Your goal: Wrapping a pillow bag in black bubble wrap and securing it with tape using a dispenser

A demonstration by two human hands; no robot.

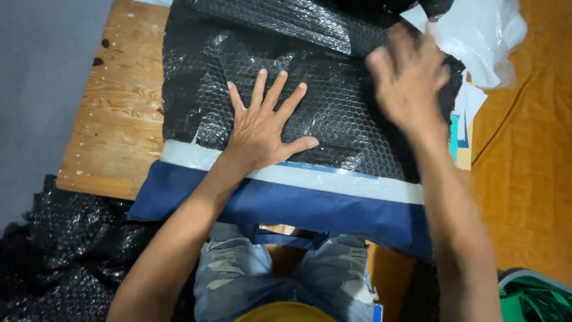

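A parcel wrapped in black bubble wrap [333, 107] lies on a low wooden table [119, 125]. My left hand [265, 122] presses flat on its middle with fingers spread. My right hand [408, 77], blurred by motion, rests on the wrap's upper right edge, fingers curled over a fold. A dark blue fabric bag [298, 209] with a pale grey band lies under the parcel's near edge and hangs over the table toward my knees.
More black bubble wrap [65, 256] is heaped on the floor at lower left. A white plastic bag [482, 36] lies at the upper right on an orange floor covering [524, 155]. A green item [536, 298] shows at the bottom right corner.
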